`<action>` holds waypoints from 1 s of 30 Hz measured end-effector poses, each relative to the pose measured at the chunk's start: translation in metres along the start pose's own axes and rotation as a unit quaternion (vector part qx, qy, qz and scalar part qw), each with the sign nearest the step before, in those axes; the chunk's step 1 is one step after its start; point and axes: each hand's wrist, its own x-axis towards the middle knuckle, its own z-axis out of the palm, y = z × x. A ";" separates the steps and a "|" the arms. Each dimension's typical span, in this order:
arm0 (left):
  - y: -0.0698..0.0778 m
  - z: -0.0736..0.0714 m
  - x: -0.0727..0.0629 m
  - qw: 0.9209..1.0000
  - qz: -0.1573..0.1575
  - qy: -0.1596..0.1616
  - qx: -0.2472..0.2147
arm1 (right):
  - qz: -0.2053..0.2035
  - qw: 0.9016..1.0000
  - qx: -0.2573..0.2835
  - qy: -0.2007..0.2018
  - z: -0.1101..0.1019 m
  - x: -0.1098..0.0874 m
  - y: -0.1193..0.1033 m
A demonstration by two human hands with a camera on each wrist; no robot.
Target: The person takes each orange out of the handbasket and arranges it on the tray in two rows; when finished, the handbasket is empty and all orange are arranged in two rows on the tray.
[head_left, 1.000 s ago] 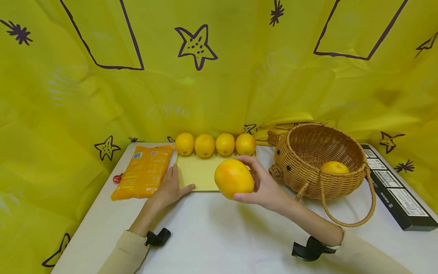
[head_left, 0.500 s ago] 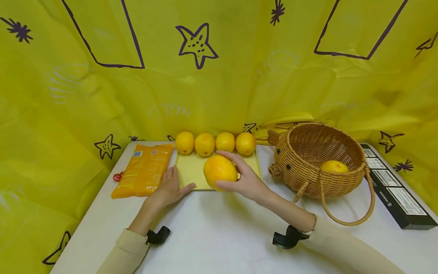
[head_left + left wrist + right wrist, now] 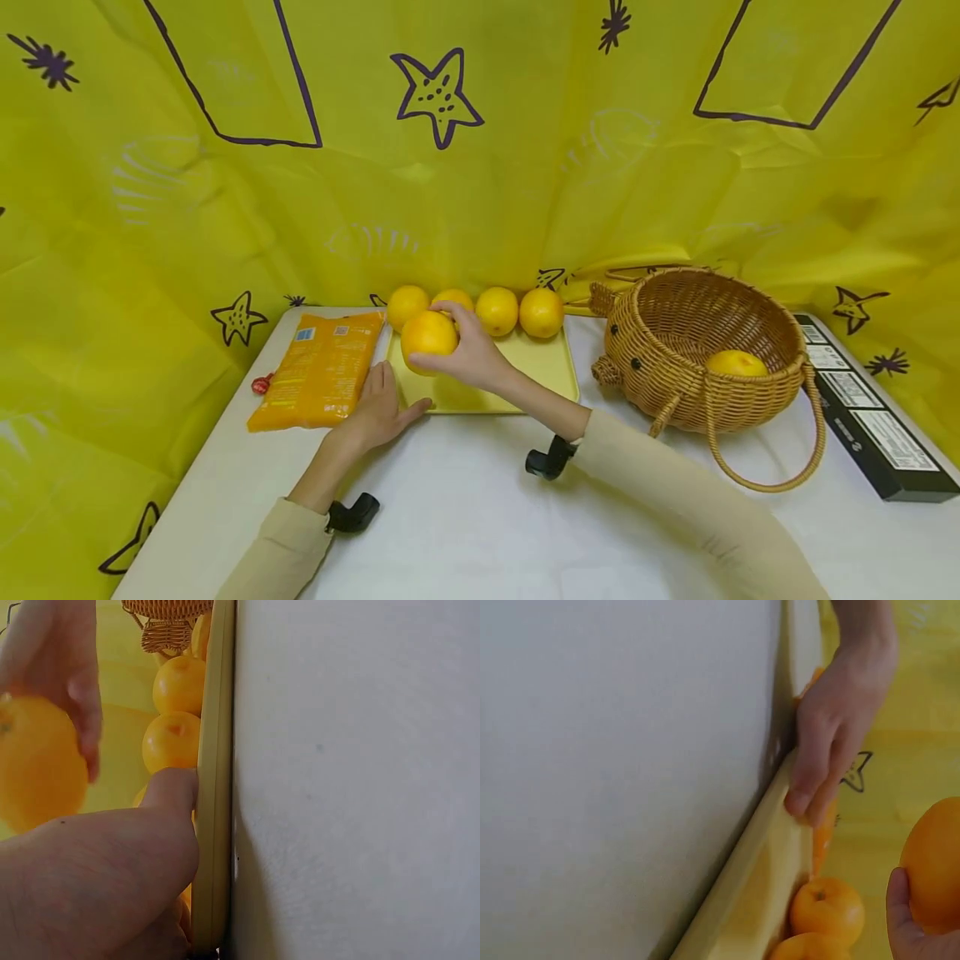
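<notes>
My right hand (image 3: 474, 354) grips an orange (image 3: 429, 343) between thumb and fingers, held above the left part of a shallow yellow tray (image 3: 517, 379). Along the tray's back edge stands a row of several oranges (image 3: 542, 313); the held one partly hides those at the left of the row. My left hand (image 3: 377, 410) rests at the tray's front left corner, fingers straight along the side and thumb stretched over the front edge. In the left wrist view, the left thumb (image 3: 172, 787) lies against the tray rim (image 3: 215, 825), with the held orange (image 3: 41, 765) near.
A pig-shaped wicker basket (image 3: 675, 396) stands right of the tray with a yellow-orange fruit (image 3: 737, 363) inside. Beyond it lies a long black box (image 3: 873, 417). An orange packet (image 3: 318, 371) and a red wrapped candy (image 3: 262, 384) lie to the left. A yellow curtain (image 3: 480, 208) hangs behind.
My right hand has carried the orange leftward and away from me, from the tray's front right to above its left part. My left hand stays at the tray's corner.
</notes>
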 end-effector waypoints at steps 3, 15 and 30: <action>0.001 0.001 0.001 1.000 0.002 0.009 0.007 | 0.017 1.000 -0.005 0.003 0.011 0.015 0.009; 0.003 0.003 0.000 1.000 0.013 0.011 0.019 | 0.031 0.999 -0.033 -0.012 0.038 0.047 0.030; 0.000 0.001 0.001 1.000 -0.003 -0.010 0.016 | 0.026 0.997 -0.066 -0.029 0.056 0.055 0.040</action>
